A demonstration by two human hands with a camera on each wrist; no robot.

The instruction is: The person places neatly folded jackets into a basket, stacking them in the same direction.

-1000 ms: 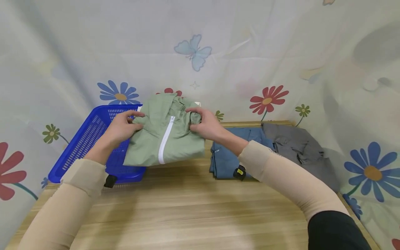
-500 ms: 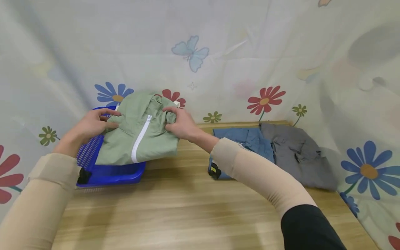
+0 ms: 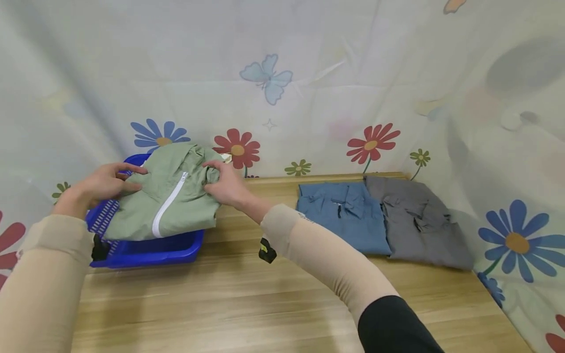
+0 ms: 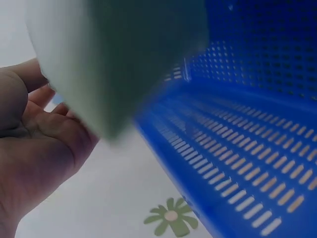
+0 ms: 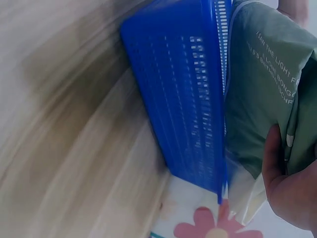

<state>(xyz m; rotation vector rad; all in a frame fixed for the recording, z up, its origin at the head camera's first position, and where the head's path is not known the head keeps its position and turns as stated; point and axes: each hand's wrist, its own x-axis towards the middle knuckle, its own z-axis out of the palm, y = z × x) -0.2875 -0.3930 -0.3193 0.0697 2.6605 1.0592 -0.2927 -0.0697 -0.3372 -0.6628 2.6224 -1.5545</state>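
Note:
A folded light-green jacket (image 3: 163, 196) with a white zipper hangs over the blue plastic basket (image 3: 176, 250), hiding much of its opening. My left hand (image 3: 103, 184) pinches the jacket's left edge between thumb and fingers. On the opposite edge, near the collar, my right hand (image 3: 227, 184) grips the fabric. In the right wrist view, the jacket's underside (image 5: 267, 74) shows white lettering, and the right thumb presses on it beside the basket wall (image 5: 173, 99). The left wrist view has the jacket (image 4: 119, 64) blurred above the slotted basket (image 4: 237, 144).
A folded blue garment (image 3: 340, 215) lies on the wooden table (image 3: 247, 304) to the right. Against it sits a folded grey garment (image 3: 423, 225). Behind the table hangs a white cloth (image 3: 331, 108) printed with flowers and a butterfly.
Both hands have carried the green jacket left, from beside the basket to above it. It now sits slightly lower over the basket. The blue and grey garments have stayed put.

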